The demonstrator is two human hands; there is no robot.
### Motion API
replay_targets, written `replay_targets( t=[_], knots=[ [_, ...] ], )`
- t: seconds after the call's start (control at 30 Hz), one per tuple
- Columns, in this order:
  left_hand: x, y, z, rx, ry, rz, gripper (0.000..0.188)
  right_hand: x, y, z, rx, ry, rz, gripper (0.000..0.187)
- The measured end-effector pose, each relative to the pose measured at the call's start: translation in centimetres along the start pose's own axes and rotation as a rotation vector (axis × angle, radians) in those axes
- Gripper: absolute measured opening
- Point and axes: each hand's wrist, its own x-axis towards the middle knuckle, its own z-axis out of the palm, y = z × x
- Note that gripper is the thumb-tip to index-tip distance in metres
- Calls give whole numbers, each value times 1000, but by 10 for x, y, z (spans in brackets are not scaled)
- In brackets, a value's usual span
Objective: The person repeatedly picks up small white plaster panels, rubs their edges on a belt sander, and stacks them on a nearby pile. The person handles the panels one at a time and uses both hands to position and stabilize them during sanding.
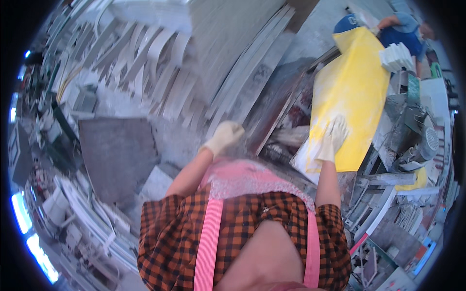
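My right hand (pixel 335 136), in a pale glove, lies flat with its fingers stretched on the near part of a long yellow sheet (pixel 353 92). White dust marks the sheet around it. My left hand (pixel 225 136), gloved alike, is curled into a fist in front of my waist, apart from the sheet. Nothing shows sticking out of it, and it is somewhat blurred. A dark, reddish frame or bench edge (pixel 279 116) runs between my hands, left of the sheet. Below them is my pink apron (pixel 242 172).
Long grey strips (pixel 255 63) and curved offcuts (pixel 160 53) pile up ahead and left. On the floor lies a dark square board (pixel 116 157). A motor-like machine (pixel 427 138) stands right. A person in blue (pixel 403 36) is far right, near stacked white pieces (pixel 398 57); a blue cap (pixel 346 23) shows nearby.
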Motion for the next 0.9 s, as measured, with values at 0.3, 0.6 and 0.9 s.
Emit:
replay_targets(
  t=[0.3,0.6,0.9],
  knots=[
    [-87,-179,6,-66,96,-586,50,-1,0,-1,57,50,-40,55],
    [-101,-237,13,-130,143,-688,52,-2,-4,-8,20,32,-38,54],
    [-58,-138,2,-85,272,-419,38,16,-3,10,61,34,-72,57]
  ],
)
